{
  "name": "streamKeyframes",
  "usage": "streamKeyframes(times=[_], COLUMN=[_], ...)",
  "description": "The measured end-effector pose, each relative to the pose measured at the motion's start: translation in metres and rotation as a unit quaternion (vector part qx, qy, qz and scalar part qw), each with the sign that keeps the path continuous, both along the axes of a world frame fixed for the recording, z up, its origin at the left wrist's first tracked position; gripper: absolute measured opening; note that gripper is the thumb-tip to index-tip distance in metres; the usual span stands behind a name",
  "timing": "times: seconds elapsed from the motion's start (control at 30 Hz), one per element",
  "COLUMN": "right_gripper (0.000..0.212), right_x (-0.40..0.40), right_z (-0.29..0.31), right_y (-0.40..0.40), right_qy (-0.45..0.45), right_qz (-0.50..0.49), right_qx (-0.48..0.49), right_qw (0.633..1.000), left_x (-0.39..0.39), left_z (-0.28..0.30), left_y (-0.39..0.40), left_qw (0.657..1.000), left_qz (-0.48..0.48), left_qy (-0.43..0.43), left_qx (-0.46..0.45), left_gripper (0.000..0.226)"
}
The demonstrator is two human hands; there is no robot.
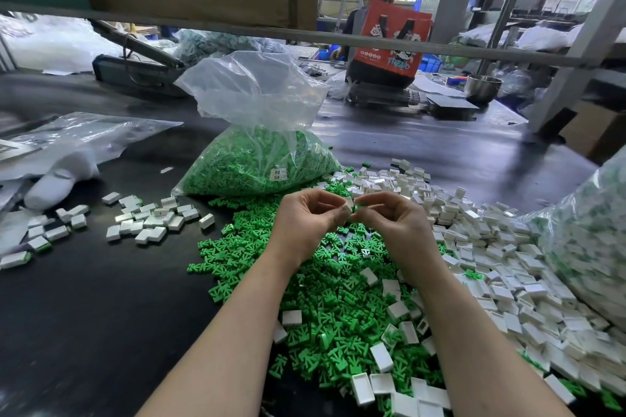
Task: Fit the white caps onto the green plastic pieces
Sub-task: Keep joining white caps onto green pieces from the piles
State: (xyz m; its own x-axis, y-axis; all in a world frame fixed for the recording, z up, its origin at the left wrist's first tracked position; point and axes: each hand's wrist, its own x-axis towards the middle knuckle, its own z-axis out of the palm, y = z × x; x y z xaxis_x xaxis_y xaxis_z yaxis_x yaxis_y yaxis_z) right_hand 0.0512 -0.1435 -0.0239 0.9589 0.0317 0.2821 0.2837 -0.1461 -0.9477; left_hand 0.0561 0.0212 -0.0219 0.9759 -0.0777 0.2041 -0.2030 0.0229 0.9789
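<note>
My left hand [310, 217] pinches a white cap [348, 204] between thumb and fingers. My right hand [394, 218] holds a green plastic piece [359, 204] at its fingertips, touching the cap. Both hands meet above a spread of loose green pieces [315, 281] on the dark table. A heap of loose white caps [491, 247] lies to the right. A small group of white blocks [152, 218] lies apart on the left; whether green pieces sit in them I cannot tell.
An open clear bag of green pieces [257, 162] stands behind my hands. Another bulging bag [589, 240] rises at the right edge. Flat plastic bags [67, 139] lie far left. A person sits behind a red bag [393, 41] across the table. A metal bowl [482, 86] stands at back right.
</note>
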Motion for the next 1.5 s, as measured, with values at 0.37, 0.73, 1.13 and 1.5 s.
streamKeyframes(times=[0.37, 0.73, 1.13, 1.5], right_gripper=[0.002, 0.019, 0.005, 0.009], right_x=[-0.003, 0.0, 0.001, -0.005], right_z=[0.002, -0.002, -0.002, 0.001], right_y=[-0.001, -0.001, -0.001, 0.0], right_qy=[0.008, 0.025, -0.004, -0.006], right_qz=[-0.01, 0.0, -0.029, -0.01], right_qx=[0.109, 0.128, 0.009, -0.071], right_qw=[0.994, 0.991, 1.0, 0.997], left_x=[-0.004, -0.009, -0.006, -0.001], left_z=[0.003, 0.007, 0.003, -0.003], left_y=[-0.007, -0.01, -0.007, -0.002], left_qw=[0.998, 0.997, 0.999, 1.0], left_qz=[-0.017, -0.023, 0.007, 0.014], left_qy=[0.052, 0.068, 0.029, 0.007], left_qx=[-0.034, -0.039, -0.016, 0.027], left_gripper=[0.009, 0.014, 0.01, 0.011])
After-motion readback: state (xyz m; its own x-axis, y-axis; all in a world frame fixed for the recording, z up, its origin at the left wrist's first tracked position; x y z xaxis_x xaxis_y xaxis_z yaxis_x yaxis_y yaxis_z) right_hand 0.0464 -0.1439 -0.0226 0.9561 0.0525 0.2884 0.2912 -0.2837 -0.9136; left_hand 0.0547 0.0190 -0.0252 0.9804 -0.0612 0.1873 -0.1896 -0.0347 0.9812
